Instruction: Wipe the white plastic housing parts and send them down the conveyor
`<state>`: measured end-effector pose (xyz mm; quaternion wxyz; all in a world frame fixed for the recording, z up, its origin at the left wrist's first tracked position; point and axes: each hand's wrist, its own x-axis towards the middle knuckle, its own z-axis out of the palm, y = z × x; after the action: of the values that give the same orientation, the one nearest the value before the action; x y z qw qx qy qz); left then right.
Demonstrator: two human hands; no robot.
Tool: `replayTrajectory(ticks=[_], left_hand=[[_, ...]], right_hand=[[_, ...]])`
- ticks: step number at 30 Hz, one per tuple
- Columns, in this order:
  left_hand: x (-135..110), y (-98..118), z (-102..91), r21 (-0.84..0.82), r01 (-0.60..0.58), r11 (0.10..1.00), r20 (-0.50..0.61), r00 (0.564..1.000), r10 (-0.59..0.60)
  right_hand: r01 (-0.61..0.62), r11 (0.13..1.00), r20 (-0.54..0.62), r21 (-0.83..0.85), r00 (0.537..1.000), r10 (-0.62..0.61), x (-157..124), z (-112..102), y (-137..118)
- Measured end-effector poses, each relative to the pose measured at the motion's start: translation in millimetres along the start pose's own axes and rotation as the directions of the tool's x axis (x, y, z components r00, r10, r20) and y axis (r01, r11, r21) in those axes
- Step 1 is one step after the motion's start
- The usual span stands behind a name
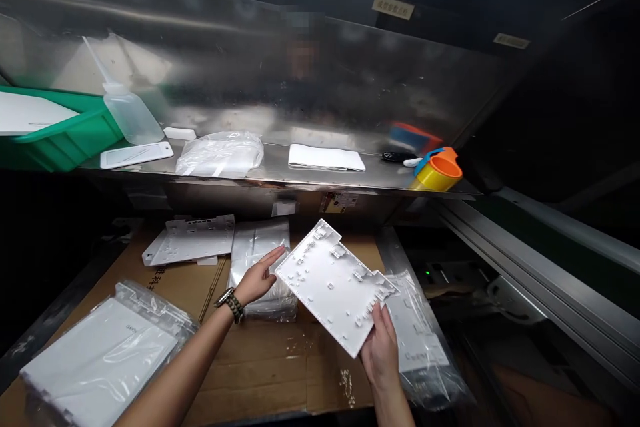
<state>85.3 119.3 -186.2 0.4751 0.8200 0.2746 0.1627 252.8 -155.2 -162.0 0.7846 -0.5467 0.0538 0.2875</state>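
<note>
A white plastic panel with clips and tabs moulded on its upward face is tilted above the cardboard. My right hand grips it by its lower right end, thumb on the face. My left hand, wearing a watch and a braided bracelet, reaches over a stack of clear plastic bags with its fingers stretched out, close to the panel's left corner. Whether those fingertips touch the panel or the bags I cannot tell. Another white panel lies farther back on the left.
Bagged white panels lie at the front left and right on cardboard. On the metal shelf stand a green bin, a squeeze bottle, a folded white cloth and tape rolls. A metal rail runs along the right.
</note>
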Motion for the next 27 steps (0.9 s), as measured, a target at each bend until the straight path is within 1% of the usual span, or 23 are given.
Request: replayTrajectory(ticks=[2,3,5,6,8,10,12,13,14,15,16,17,19,21,22,24,25,26,27], left_hand=[[3,0,6.1,-0.016,-0.015,1.0,-0.007,1.0,0.015],[4,0,9.3,-0.025,-0.018,1.0,-0.016,1.0,0.017],[6,0,15.0,-0.04,-0.004,0.999,-0.061,0.998,0.001],[6,0,16.9,-0.045,0.013,0.999,-0.1,0.995,-0.017],[5,1,19.0,-0.048,0.053,0.997,-0.209,0.976,-0.062],[0,2,19.6,-0.031,0.087,0.996,-0.331,0.939,-0.092],[-9,6,21.6,0.017,0.101,0.995,-0.433,0.897,-0.084],[-14,9,23.8,0.051,0.097,0.994,-0.463,0.884,-0.063],[-20,13,27.1,0.089,0.085,0.992,-0.473,0.88,-0.033],[-27,17,31.4,0.126,0.065,0.99,-0.465,0.885,0.001],[-33,20,36.4,0.158,0.039,0.987,-0.442,0.896,0.035],[-39,24,41.8,0.184,0.011,0.983,-0.41,0.91,0.067],[-52,30,52.9,0.213,-0.026,0.977,-0.36,0.927,0.104],[-65,35,62.9,0.221,-0.024,0.975,-0.35,0.931,0.102],[-71,38,67.4,0.217,-0.015,0.976,-0.352,0.932,0.093],[-83,47,75.9,0.185,-0.006,0.983,-0.345,0.936,0.071],[-89,55,80.4,0.162,-0.015,0.987,-0.33,0.941,0.069],[-94,65,85.1,0.14,-0.027,0.99,-0.314,0.947,0.071],[-99,77,90.3,0.114,-0.05,0.992,-0.299,0.951,0.082]], right_hand=[[0.138,0.979,0.027,-0.151,0.99,-0.135,-7,2,6],[0.212,0.945,0.063,-0.247,0.977,-0.203,-10,3,11],[0.352,0.837,0.194,-0.418,0.935,-0.297,-17,4,23],[0.418,0.777,0.274,-0.471,0.906,-0.322,-20,3,30],[0.538,0.673,0.431,-0.508,0.835,-0.343,-25,-2,42],[0.621,0.597,0.53,-0.507,0.771,-0.352,-28,-10,49],[0.669,0.545,0.574,-0.506,0.733,-0.366,-29,-16,52],[0.683,0.529,0.589,-0.504,0.72,-0.368,-29,-18,52],[0.688,0.521,0.599,-0.504,0.714,-0.364,-29,-18,51],[0.681,0.525,0.596,-0.511,0.72,-0.354,-28,-17,50],[0.656,0.539,0.575,-0.528,0.743,-0.341,-28,-14,48],[0.616,0.562,0.535,-0.552,0.778,-0.329,-27,-12,46],[0.511,0.626,0.412,-0.588,0.856,-0.312,-25,-6,38],[0.414,0.704,0.287,-0.577,0.91,-0.299,-22,-3,30],[0.382,0.735,0.242,-0.56,0.924,-0.297,-20,-3,25],[0.353,0.769,0.192,-0.533,0.935,-0.297,-19,-3,18],[0.358,0.77,0.189,-0.528,0.934,-0.304,-19,-2,16],[0.379,0.76,0.21,-0.528,0.925,-0.316,-21,-1,15],[0.416,0.742,0.263,-0.526,0.909,-0.323,-23,1,14]])
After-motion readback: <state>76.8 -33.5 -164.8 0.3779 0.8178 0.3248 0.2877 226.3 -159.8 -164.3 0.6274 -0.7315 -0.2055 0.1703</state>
